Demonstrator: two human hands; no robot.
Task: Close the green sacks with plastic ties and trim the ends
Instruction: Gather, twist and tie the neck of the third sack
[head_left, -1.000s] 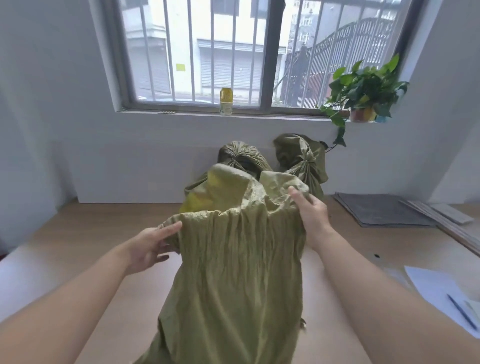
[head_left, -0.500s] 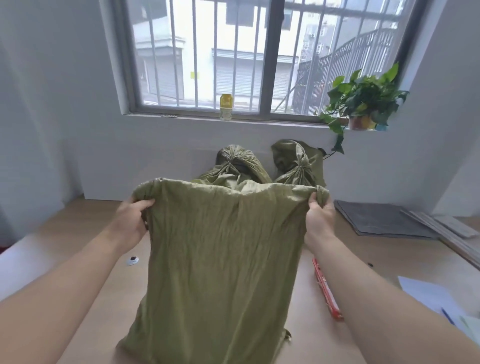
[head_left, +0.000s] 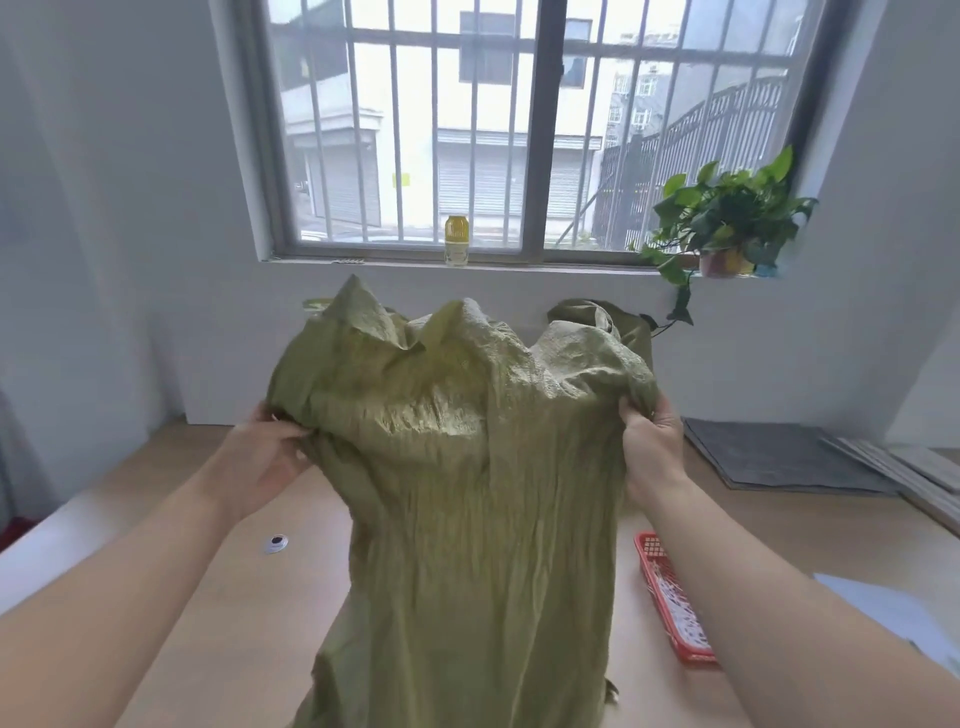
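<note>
Fingers (head_left: 284, 434) of the left hand (head_left: 262, 460) are curled into a fold on the left side of the green sack (head_left: 467, 519), and the right hand (head_left: 652, 441) is closed in the same way on the right side. On both sides the cloth is pinched just below the loose mouth.

Nearest, the sack's lower part is seen standing on the wooden table (head_left: 301, 587), between the two forearms. Just right of it a red basket (head_left: 698, 659) is set, with white strips (head_left: 675, 603) inside that are probably the plastic ties. To the left a small round black-and-white object (head_left: 276, 543) is seen on the tabletop.

Higher up, the sack's mouth is held open and ruffled into peaks. The cloth is thin, creased and slightly glossy, so it is judged to be light and limp and may slide under a weak pinch. What is inside cannot be told. A firm hold is best taken below the mouth, where the cloth can be gathered into a narrow neck and ringed by one hand while a tie is fetched with the other.

Farther off, a second green sack (head_left: 623, 322) is partly hidden behind the first, against the wall. A grey mat (head_left: 769, 457) lies at the far right. On the window sill a yellow bottle (head_left: 457, 240) and a potted plant (head_left: 727, 223) are placed.
</note>
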